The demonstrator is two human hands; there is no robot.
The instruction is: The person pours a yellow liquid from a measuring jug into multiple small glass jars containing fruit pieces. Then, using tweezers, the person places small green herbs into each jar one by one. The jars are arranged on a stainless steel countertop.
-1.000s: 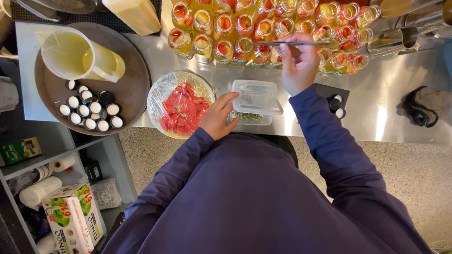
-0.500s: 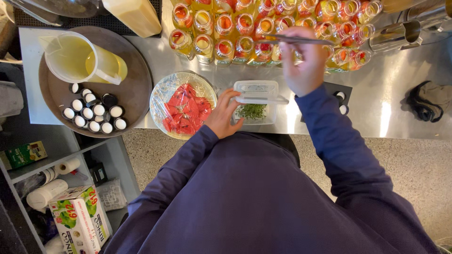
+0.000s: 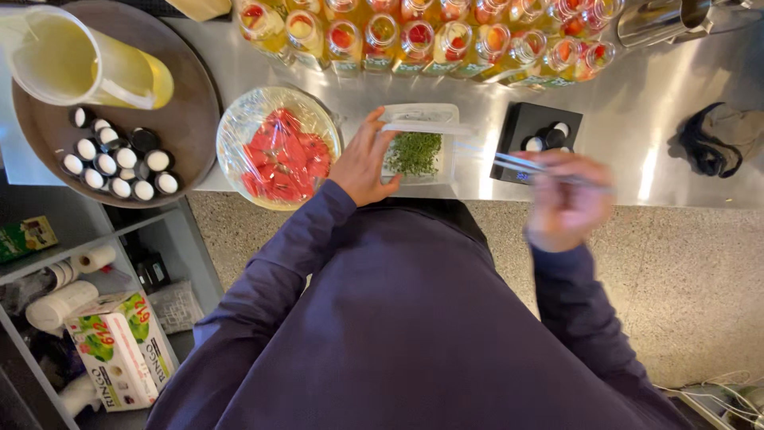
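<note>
My left hand rests against the left side of a small clear plastic tub that holds chopped green herbs. To its left stands a glass bowl of red fruit pieces, lined with plastic film. My right hand is blurred and holds thin metal tweezers, their tips pointing left toward the tub. Along the far side of the steel counter runs a row of small glass bottles with yellow liquid and red fruit inside.
A round brown tray at the left carries a plastic jug of yellow liquid and several bottle caps. A small black scale holds a few caps. A dark cord lies at the right. Shelves with a carton are below left.
My right hand has come back from the bottle row down toward the front edge of the counter with the tweezers. The left hand has shifted from the bowl's rim to the herb tub.
</note>
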